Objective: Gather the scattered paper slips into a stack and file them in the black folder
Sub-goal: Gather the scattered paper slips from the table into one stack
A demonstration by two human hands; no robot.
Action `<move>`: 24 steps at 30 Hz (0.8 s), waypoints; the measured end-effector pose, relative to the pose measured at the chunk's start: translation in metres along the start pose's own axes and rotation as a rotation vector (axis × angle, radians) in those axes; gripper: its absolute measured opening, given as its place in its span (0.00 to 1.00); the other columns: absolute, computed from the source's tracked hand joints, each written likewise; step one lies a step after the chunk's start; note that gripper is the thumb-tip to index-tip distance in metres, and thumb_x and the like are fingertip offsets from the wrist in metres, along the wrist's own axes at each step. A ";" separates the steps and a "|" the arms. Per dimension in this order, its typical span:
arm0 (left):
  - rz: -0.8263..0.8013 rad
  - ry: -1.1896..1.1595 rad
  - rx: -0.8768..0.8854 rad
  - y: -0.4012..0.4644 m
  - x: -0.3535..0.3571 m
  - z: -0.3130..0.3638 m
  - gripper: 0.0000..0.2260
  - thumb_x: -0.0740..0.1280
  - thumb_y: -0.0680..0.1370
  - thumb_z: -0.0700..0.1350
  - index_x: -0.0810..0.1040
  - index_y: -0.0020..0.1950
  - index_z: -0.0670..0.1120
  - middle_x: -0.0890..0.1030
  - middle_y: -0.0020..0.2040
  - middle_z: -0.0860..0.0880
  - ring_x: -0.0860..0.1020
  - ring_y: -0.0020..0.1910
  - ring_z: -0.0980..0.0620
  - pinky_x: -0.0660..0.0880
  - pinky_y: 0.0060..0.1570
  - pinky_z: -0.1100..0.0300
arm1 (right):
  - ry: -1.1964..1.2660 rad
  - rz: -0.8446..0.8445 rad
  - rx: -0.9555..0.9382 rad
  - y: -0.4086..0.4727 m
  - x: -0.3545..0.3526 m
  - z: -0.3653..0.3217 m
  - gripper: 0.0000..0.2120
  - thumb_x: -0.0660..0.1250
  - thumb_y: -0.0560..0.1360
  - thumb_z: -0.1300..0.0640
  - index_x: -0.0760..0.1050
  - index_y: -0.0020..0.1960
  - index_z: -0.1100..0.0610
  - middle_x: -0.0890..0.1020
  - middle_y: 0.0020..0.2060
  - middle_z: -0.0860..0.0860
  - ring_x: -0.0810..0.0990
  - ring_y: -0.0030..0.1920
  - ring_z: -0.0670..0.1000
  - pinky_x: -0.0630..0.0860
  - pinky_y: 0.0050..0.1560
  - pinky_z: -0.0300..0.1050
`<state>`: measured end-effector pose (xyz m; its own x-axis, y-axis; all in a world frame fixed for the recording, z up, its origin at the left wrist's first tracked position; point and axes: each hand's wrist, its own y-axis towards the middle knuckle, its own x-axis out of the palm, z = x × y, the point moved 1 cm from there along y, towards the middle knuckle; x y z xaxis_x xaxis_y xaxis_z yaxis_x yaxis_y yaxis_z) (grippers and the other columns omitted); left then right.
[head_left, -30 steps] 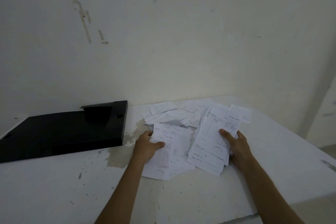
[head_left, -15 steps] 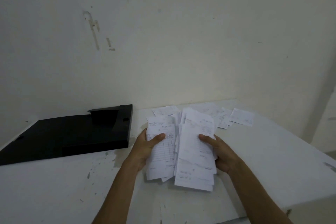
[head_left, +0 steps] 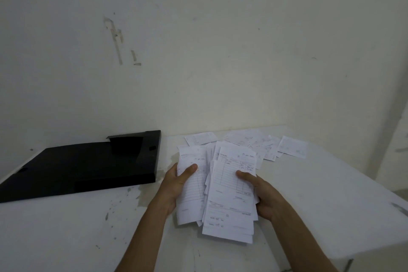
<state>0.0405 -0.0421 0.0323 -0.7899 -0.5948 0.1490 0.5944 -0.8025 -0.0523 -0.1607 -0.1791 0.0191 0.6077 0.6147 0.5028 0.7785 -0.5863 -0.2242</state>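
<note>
A loose bundle of white printed paper slips [head_left: 229, 196] is raised between both my hands above the white table [head_left: 320, 205]. My left hand [head_left: 176, 185] grips the bundle's left side, thumb on top. On the right side my right hand [head_left: 260, 194] holds it, thumb pressed on the top slip. The slips are uneven and fanned at the bottom. Several more slips [head_left: 260, 143] lie scattered flat on the table behind the bundle. The black folder [head_left: 84, 165] lies flat to the left, its flap raised at the far end.
A stained white wall [head_left: 198, 51] rises directly behind the table. The table's right edge [head_left: 375, 247] drops off at the lower right. Grey smudges mark the table surface in front of the folder.
Both hands have pushed the spread slips together and lifted them into one upright bundle. A few slips stayed flat on the table at the back.
</note>
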 end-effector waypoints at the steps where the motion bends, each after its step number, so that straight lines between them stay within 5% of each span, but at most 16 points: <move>1: -0.008 0.005 -0.016 0.000 0.000 -0.001 0.26 0.76 0.70 0.56 0.79 0.65 0.49 0.86 0.57 0.47 0.84 0.56 0.45 0.78 0.61 0.43 | -0.005 -0.004 0.004 0.000 0.001 0.001 0.21 0.71 0.76 0.59 0.76 0.69 0.58 0.84 0.60 0.60 0.84 0.58 0.63 0.83 0.50 0.59; 8: -0.107 -0.020 -0.097 -0.009 0.002 0.002 0.24 0.67 0.76 0.63 0.79 0.66 0.51 0.86 0.57 0.44 0.84 0.57 0.42 0.77 0.62 0.40 | -0.058 -0.027 -0.011 0.006 0.014 0.009 0.22 0.71 0.76 0.58 0.75 0.69 0.58 0.84 0.60 0.60 0.83 0.61 0.62 0.81 0.58 0.60; 16: -0.221 -0.306 -0.165 -0.020 -0.011 0.007 0.23 0.65 0.76 0.52 0.80 0.66 0.39 0.83 0.59 0.36 0.84 0.53 0.39 0.79 0.56 0.48 | -0.172 0.023 -0.104 0.019 0.036 0.020 0.16 0.73 0.76 0.60 0.79 0.63 0.58 0.86 0.56 0.56 0.85 0.56 0.59 0.80 0.59 0.59; 20: -0.241 -0.167 -0.141 -0.016 -0.011 0.006 0.21 0.66 0.78 0.53 0.78 0.68 0.43 0.82 0.63 0.39 0.80 0.62 0.40 0.73 0.67 0.44 | -0.367 0.106 -0.196 0.025 0.041 0.027 0.18 0.74 0.75 0.53 0.79 0.63 0.55 0.87 0.54 0.51 0.87 0.54 0.56 0.80 0.60 0.62; 24: -0.188 -0.020 -0.050 -0.012 -0.007 0.008 0.20 0.71 0.76 0.50 0.79 0.66 0.46 0.85 0.58 0.43 0.84 0.57 0.43 0.77 0.63 0.43 | -0.508 0.071 -0.292 0.022 0.052 0.031 0.17 0.72 0.76 0.52 0.78 0.64 0.54 0.86 0.56 0.49 0.87 0.52 0.51 0.83 0.57 0.53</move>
<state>0.0397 -0.0279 0.0397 -0.8830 -0.4335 0.1802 0.4280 -0.9010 -0.0703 -0.1066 -0.1439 0.0147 0.7120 0.7020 0.0161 0.7013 -0.7121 0.0322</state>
